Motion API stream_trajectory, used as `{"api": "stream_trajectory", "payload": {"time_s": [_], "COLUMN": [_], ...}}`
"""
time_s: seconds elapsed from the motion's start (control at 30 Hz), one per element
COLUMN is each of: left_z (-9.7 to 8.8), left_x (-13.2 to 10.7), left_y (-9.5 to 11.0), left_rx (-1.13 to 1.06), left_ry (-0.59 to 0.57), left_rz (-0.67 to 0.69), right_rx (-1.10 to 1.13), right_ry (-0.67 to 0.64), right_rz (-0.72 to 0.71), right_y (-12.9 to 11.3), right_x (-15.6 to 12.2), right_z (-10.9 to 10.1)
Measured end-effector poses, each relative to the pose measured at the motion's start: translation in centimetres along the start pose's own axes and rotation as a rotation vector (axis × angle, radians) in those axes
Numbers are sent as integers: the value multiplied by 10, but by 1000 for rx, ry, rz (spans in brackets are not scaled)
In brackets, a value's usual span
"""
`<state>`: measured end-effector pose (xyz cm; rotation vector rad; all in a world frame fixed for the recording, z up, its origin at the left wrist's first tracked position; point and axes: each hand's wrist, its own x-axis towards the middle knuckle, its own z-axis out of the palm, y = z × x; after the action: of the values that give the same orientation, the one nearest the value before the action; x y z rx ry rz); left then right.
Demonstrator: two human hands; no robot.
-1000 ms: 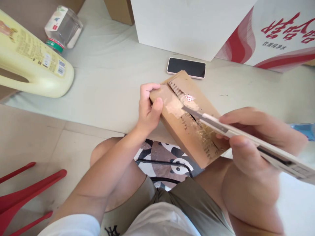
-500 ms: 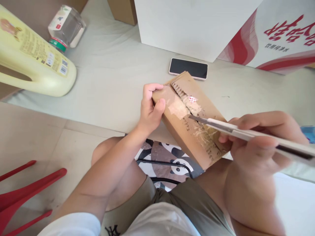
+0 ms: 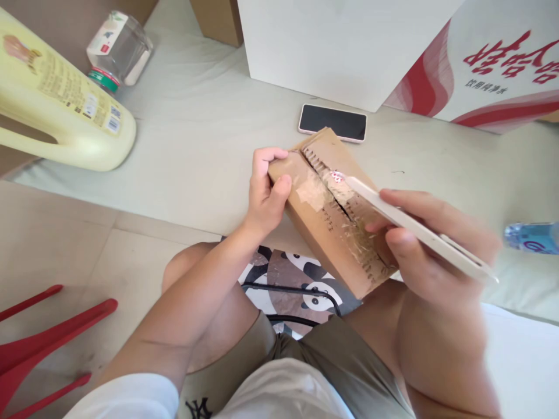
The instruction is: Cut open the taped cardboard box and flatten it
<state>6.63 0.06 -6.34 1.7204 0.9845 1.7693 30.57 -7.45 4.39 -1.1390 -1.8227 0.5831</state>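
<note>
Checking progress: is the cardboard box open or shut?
Shut: the cardboard box has its flaps down, though a dark split runs between them.

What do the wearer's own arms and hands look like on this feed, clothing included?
The left hand and right hand are bare, with no gloves, rings or watch visible. A plain white sleeve covers the upper left arm; no sleeve shows on the right arm.

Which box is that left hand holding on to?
The cardboard box split down the middle: the left hand grips one end. The big white-and-red carton and the brown box beside it stand farther back, with no hand on them.
</note>
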Motion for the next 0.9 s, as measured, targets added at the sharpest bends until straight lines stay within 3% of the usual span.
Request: {"api": "stream_trajectory", "payload": {"time_s": [0.27, 0.4, 0.9], "left_z": [0, 1, -1], "left_x": [0, -1, -1], "left_y": [1, 0, -1], "left_rx": [-10, -26, 47], "left_ry": [-3, 21, -8], "left_rz": [-39, -68, -8], "right_rx": [-64, -27, -80], "right_ry": [49, -6, -27], "right_rz": [12, 28, 53], "right_y": [-12, -11, -16], "right_x": [2, 3, 7], "right_z": [6, 6, 6]}}
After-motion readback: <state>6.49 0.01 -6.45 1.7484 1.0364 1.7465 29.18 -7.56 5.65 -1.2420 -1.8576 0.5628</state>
